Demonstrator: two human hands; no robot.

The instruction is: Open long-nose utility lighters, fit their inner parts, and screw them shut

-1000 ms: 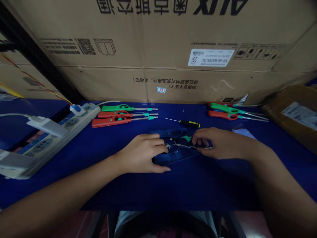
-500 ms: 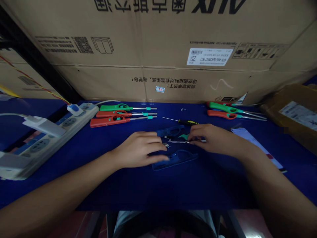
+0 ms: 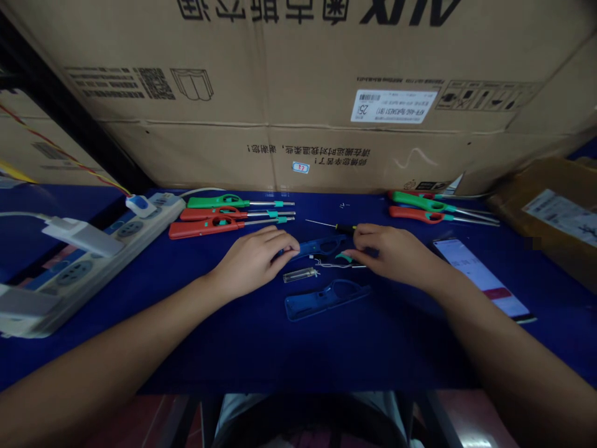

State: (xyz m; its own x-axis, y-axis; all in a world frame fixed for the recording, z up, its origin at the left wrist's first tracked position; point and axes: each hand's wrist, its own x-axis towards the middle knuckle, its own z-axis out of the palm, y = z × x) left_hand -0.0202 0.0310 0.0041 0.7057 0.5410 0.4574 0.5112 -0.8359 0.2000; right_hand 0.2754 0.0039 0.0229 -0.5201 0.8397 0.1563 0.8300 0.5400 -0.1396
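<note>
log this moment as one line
left hand: at left end of far blue shell | right hand: at green piece | near blue shell: untouched | clear tube: between shells

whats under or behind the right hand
The black screwdriver handle runs in behind the right hand, which covers its far end. The hand also partly hides the green trigger and metal rod. Anything else beneath cannot be seen.
</note>
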